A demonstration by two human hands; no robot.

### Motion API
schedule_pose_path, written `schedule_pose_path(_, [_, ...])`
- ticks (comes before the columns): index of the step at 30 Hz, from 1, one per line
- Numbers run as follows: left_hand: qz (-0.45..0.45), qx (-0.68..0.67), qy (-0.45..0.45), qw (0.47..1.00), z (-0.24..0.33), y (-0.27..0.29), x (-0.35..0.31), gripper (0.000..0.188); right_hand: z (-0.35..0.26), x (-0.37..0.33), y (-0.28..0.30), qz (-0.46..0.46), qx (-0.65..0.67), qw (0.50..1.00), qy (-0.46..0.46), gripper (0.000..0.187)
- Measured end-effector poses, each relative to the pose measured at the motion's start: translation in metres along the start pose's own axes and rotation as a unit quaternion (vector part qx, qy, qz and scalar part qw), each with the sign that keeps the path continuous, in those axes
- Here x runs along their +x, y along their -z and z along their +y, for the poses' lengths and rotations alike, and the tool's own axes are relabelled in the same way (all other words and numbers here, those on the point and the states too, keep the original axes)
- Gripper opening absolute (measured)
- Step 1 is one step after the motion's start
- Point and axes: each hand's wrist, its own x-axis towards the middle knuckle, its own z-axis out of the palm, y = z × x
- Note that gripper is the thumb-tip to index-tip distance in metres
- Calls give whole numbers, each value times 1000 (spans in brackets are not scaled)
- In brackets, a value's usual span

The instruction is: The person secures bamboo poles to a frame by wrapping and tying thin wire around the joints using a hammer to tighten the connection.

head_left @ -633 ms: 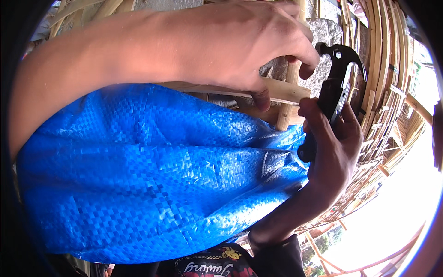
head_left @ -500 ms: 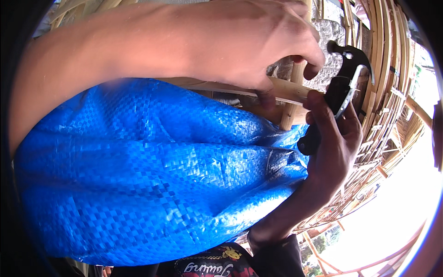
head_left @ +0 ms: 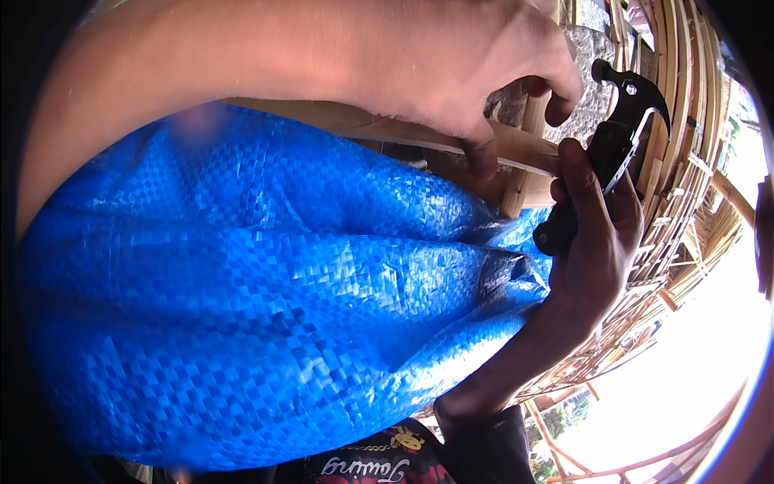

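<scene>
My left hand [head_left: 516, 60] reaches in from the left, its thumb and forefinger curved and well apart, with nothing visible gripped between them. The thumb lies over a pale wooden slat [head_left: 520, 148], which crosses an upright wooden stick [head_left: 524, 173]. In my right hand [head_left: 601, 242] is a black folding multi-tool with a hammer head [head_left: 621, 129]; its claw points up and right, and its handle is against the palm. My right fingertips are at the slat's right end, beside a small metallic glint I cannot make out.
A blue woven plastic sheet [head_left: 266, 315] bulges across the lower left below my left arm. Thin split-bamboo strips [head_left: 681, 105] curve down the right side. Behind the sticks stands a rough grey surface [head_left: 592, 77]. Bright outdoor light fills the lower right.
Both hands, the hammer multi-tool and the slat's end appear slightly farther right in the picture; the hammer head also sits a little more to the right. The grips look unchanged.
</scene>
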Motion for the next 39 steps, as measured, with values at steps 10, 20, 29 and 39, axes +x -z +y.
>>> schedule_pose_path(10, [-96,3,61,993,17,15,3,52,3,2,5,-9,-33,999,-12,23])
schedule_pose_path(20, [-68,78,79,992,23,11,5,51,3,3,2,-5,-41,999,-8,35])
schedule_pose_path(29, [-1,-101,-72,992,-21,-12,-3,43,7,3,3,-9,0,1000,-10,36])
schedule_pose_path(39, [-57,21,6,998,-12,-8,-9,63,7,-2,2,4,-51,999,-13,37])
